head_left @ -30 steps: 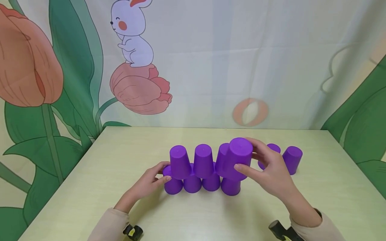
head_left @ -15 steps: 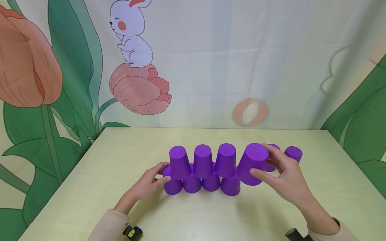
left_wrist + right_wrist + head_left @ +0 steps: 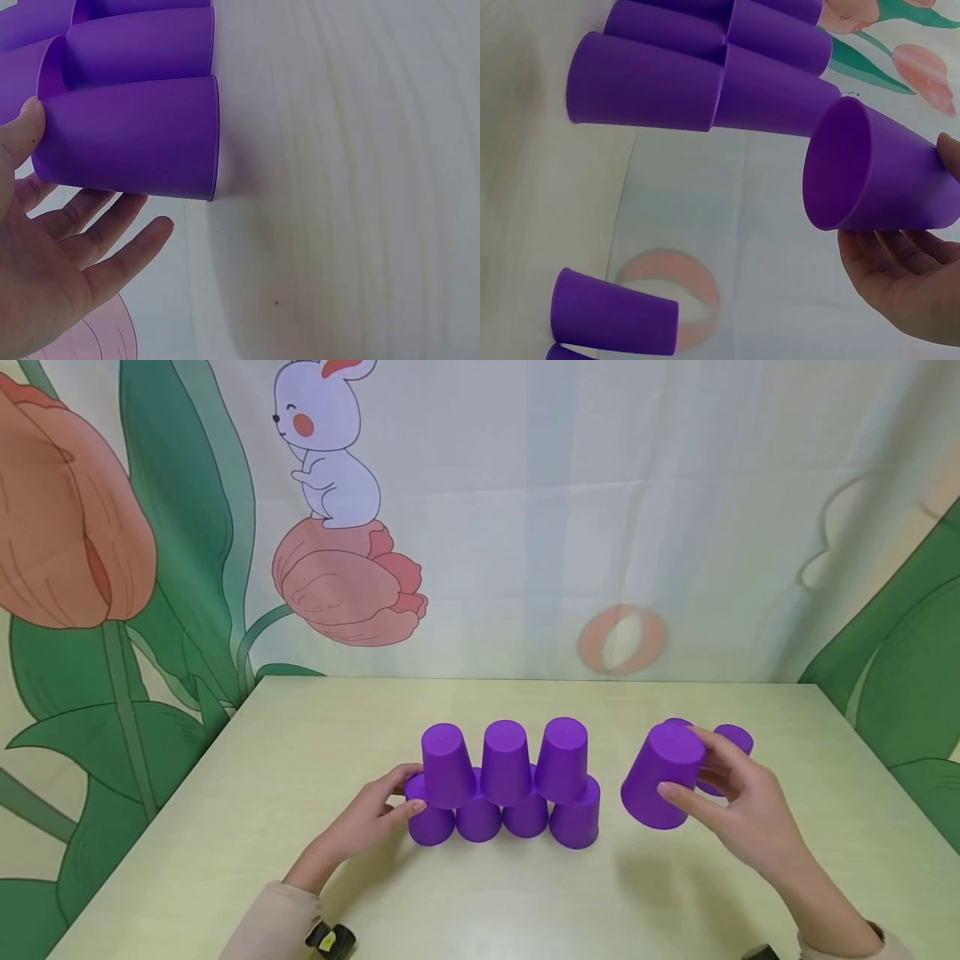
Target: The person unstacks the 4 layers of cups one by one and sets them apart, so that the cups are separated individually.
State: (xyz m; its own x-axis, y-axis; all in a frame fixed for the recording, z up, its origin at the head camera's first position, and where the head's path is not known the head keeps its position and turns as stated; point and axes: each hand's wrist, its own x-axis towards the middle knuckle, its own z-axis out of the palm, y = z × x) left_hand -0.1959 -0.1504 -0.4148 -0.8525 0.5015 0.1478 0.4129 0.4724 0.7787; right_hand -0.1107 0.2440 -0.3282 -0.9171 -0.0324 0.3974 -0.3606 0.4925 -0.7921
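Note:
In the head view, purple cups stand upside down in two tiers: a lower row with three upper cups, the middle one (image 3: pixel 506 764), bridging it. My left hand (image 3: pixel 367 814) pinches the leftmost lower cup (image 3: pixel 432 825) near its top. In the left wrist view its thumb (image 3: pixel 28 124) lies on that cup's (image 3: pixel 127 139) side, and the other fingers are loosely bent along the opposite side. To the right, my right hand (image 3: pixel 750 818) grips another upside-down purple cup (image 3: pixel 656 785) above the table, slightly tilted, its mouth visible in the right wrist view.
Behind my right hand stand two more purple cups, one cup (image 3: pixel 732 737) mostly visible at its top, the other largely hidden. Beyond the pale table's (image 3: pixel 337 718) far edge hangs a printed curtain (image 3: pixel 495 568) with a rabbit and tulips.
My right hand has carried its cup rightward and slightly nearer, away from the upper row's right end, uncovering the rightmost upper cup. The left hand and the tiers stay in place.

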